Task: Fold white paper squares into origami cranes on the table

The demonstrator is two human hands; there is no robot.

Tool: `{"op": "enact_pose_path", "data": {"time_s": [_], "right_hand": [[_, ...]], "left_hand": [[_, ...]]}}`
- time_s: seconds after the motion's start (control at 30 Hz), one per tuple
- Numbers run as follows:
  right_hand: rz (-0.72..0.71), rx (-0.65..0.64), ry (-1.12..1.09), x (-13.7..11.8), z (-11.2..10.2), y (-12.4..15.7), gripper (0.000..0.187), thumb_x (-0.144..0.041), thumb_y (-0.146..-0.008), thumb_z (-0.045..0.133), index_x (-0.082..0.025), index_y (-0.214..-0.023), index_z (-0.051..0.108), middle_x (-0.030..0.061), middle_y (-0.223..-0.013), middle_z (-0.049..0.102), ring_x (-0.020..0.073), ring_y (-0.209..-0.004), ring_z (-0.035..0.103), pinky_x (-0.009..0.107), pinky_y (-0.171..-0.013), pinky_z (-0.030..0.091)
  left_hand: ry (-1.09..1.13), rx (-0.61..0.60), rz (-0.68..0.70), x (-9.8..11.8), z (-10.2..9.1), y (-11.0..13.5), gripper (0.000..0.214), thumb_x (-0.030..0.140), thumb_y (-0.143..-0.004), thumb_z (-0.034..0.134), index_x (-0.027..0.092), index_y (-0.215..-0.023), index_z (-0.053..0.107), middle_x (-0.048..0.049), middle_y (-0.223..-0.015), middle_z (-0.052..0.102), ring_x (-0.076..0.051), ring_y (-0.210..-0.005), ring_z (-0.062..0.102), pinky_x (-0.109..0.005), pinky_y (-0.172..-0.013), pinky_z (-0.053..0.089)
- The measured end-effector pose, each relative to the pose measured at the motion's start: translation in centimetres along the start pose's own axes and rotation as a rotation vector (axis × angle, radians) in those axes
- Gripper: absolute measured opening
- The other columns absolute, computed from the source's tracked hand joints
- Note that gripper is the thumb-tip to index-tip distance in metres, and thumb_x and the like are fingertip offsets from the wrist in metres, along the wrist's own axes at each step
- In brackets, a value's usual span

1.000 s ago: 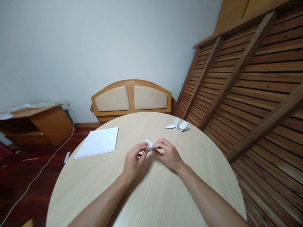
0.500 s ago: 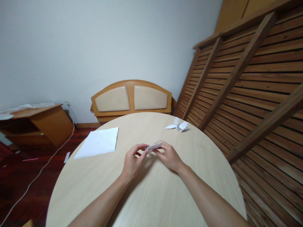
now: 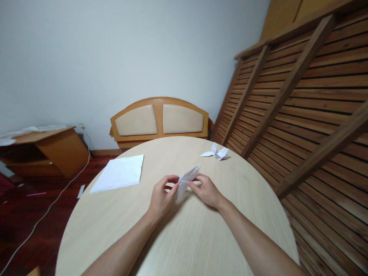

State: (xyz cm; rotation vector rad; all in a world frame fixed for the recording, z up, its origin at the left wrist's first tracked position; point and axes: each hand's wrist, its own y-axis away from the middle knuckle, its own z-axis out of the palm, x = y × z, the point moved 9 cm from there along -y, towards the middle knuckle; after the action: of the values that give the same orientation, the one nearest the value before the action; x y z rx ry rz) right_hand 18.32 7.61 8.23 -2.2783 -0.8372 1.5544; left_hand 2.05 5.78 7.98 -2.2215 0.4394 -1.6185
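A small folded white paper piece (image 3: 188, 177) is pinched between both my hands just above the round light-wood table (image 3: 184, 237). My left hand (image 3: 161, 196) grips its near left end with thumb and fingers closed. My right hand (image 3: 206, 189) holds it from the right, fingers pressed on it. One flap of the paper points up and away toward the right. A finished white origami figure (image 3: 216, 152) lies on the far right part of the table, apart from my hands.
A stack of white sheets (image 3: 120, 172) lies on the table's far left. Behind the table stands a padded wooden headboard (image 3: 160, 120). A slatted wooden bed frame (image 3: 301, 99) leans at the right. A wooden cabinet (image 3: 46, 149) and a white cable (image 3: 48, 209) are on the floor at the left.
The paper piece was turned and opened between my fingers; its flap now stands up and points away to the right. Both hands stayed in nearly the same place.
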Motion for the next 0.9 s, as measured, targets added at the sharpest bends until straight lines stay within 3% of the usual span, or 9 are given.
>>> {"op": "enact_pose_path", "data": {"time_s": [0.2, 0.43, 0.73, 0.9], "right_hand": [[-0.002, 0.001, -0.017, 0.1, 0.2, -0.1, 0.018, -0.028, -0.091, 0.062, -0.022, -0.104, 0.073, 0.0063, -0.105, 0.070, 0.0204, -0.099, 0.066, 0.034, -0.088, 0.053], [0.015, 0.116, -0.067, 0.8, -0.9, -0.3, 0.011, -0.026, -0.093, 0.058, -0.020, -0.094, 0.067, 0.0038, -0.092, 0.070, 0.0177, -0.088, 0.066, 0.032, -0.083, 0.052], [0.074, 0.096, -0.063, 1.0, -0.9, -0.3, 0.015, -0.029, -0.092, 0.058, -0.019, -0.088, 0.068, 0.0038, -0.087, 0.070, 0.0177, -0.083, 0.066, 0.030, -0.078, 0.051], [0.086, 0.159, -0.071, 1.2, -1.6, -0.4, 0.017, -0.033, -0.092, 0.058, -0.019, -0.091, 0.068, 0.0034, -0.085, 0.070, 0.0181, -0.082, 0.066, 0.031, -0.080, 0.052]], "left_hand": [[0.019, 0.023, 0.005, -0.3, -0.2, -0.1, 0.019, 0.035, -0.085, 0.066, 0.018, -0.094, 0.069, -0.0059, -0.091, 0.073, -0.019, -0.084, 0.070, -0.028, -0.067, 0.056], [0.047, 0.061, -0.024, -0.8, -0.4, -0.1, 0.017, 0.034, -0.084, 0.064, 0.018, -0.091, 0.064, -0.0053, -0.090, 0.071, -0.019, -0.084, 0.070, -0.028, -0.067, 0.056], [0.046, 0.029, -0.081, -1.1, -0.3, -0.1, 0.021, 0.036, -0.082, 0.065, 0.017, -0.090, 0.068, -0.0074, -0.090, 0.073, -0.021, -0.085, 0.070, -0.025, -0.061, 0.053], [0.049, 0.046, -0.122, -1.5, -0.4, -0.3, 0.021, 0.037, -0.080, 0.066, 0.017, -0.085, 0.069, -0.0071, -0.086, 0.072, -0.022, -0.083, 0.068, -0.025, -0.059, 0.052]]}}
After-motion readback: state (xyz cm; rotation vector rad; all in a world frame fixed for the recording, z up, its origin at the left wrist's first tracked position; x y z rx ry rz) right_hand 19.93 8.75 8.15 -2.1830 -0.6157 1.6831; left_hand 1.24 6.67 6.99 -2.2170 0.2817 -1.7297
